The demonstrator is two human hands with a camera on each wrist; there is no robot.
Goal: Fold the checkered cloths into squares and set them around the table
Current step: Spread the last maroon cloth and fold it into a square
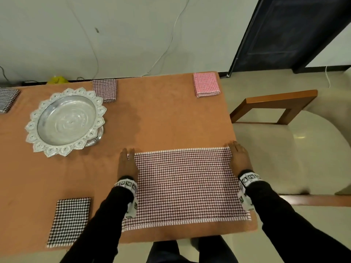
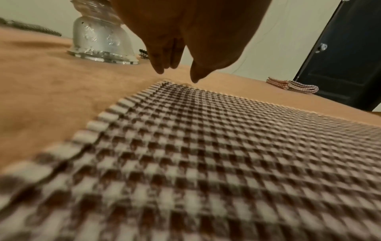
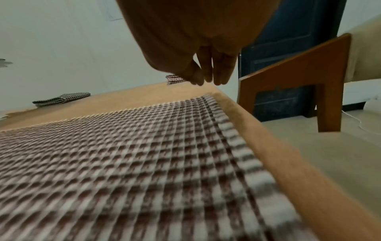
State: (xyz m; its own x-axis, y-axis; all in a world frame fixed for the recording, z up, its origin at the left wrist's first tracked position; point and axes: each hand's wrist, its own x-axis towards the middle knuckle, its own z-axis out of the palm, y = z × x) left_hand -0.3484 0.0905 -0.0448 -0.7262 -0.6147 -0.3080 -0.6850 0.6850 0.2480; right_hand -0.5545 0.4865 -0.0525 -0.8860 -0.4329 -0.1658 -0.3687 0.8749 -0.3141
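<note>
A maroon-and-white checkered cloth (image 1: 184, 186) (image 2: 206, 163) (image 3: 123, 163) lies spread flat on the near right part of the orange table (image 1: 161, 120). My left hand (image 1: 127, 158) (image 2: 177, 68) is at the cloth's far left corner. My right hand (image 1: 237, 154) (image 3: 208, 76) is at its far right corner, by the table's edge. Both hands have straight fingers held together, palm down, holding nothing. The wrist views show the fingertips just over the corners; whether they touch the cloth is unclear.
Folded cloths lie around the table: a dark maroon one (image 1: 104, 90), a pink one (image 1: 206, 84), a black-and-white one (image 1: 69, 221) and another at the left edge (image 1: 7, 99). An ornate silver tray (image 1: 66, 120) stands at the left. A wooden chair (image 1: 275, 105) is beside the table's right edge.
</note>
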